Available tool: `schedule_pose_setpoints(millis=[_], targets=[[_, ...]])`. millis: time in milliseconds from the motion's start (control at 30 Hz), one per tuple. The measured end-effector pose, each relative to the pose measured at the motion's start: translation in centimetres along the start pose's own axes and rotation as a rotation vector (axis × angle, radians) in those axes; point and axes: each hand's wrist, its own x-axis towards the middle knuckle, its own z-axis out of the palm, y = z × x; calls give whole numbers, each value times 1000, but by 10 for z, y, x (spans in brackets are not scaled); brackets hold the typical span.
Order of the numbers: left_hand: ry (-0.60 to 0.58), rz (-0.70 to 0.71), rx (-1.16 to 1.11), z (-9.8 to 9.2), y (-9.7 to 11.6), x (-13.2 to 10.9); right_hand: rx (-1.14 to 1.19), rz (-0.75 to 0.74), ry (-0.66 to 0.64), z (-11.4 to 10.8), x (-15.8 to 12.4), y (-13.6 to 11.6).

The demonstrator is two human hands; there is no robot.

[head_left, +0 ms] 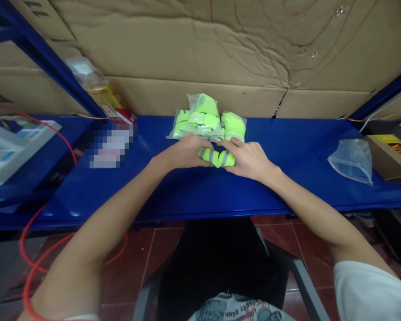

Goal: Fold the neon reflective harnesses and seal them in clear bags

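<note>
Between my two hands is a neon yellow-green bundle (pixel 218 158) with grey reflective stripes, folded or rolled up and pinched in at its middle. My left hand (pixel 191 151) grips its left end, fingers wrapped round it. On its right end my right hand (pixel 247 158) is closed in the same way. Just behind the hands lie similar yellow-green bundles in clear plastic bags: a stacked group (pixel 200 117) on the left and another bagged bundle (pixel 233 125) on the right. My fingers hide parts of the held bundle.
An open clear zip bag (pixel 351 161) lies on the blue table (pixel 287 187) to the right, beside a cardboard box (pixel 387 156). A bottle (pixel 93 82) stands back left, near a blurred-out paper (pixel 110 147). White trays (pixel 20 151) and a red hose (pixel 26 249) are at the left.
</note>
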Motion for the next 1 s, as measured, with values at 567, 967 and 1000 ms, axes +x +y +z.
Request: schedule_pose_setpoints(millis=[567, 967, 1000], targets=[[24, -130, -599, 5, -13, 2, 435, -28, 159, 26, 3, 9], [417, -302, -1212, 64, 42, 20, 680, 250, 572, 47, 23, -7], [398, -309, -1237, 67, 46, 20, 661, 259, 548, 47, 23, -10]])
